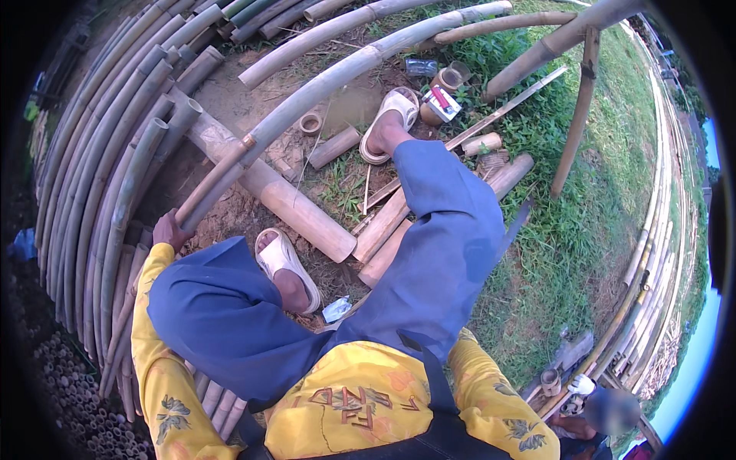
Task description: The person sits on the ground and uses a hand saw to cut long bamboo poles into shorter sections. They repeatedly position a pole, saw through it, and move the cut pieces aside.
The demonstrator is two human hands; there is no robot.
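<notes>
Bamboo pole (337,77): near end gripped by closed left hand (169,228); right hand hidden, state unknown; steady it on the log (284,201).

Left hand (169,228) around the end of a long bamboo pole (337,80), over stacked bamboo poles (100,176).

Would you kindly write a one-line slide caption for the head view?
Seated person's left hand grips the end of a long bamboo pole, beside stacked bamboo poles; right hand hidden.
</notes>
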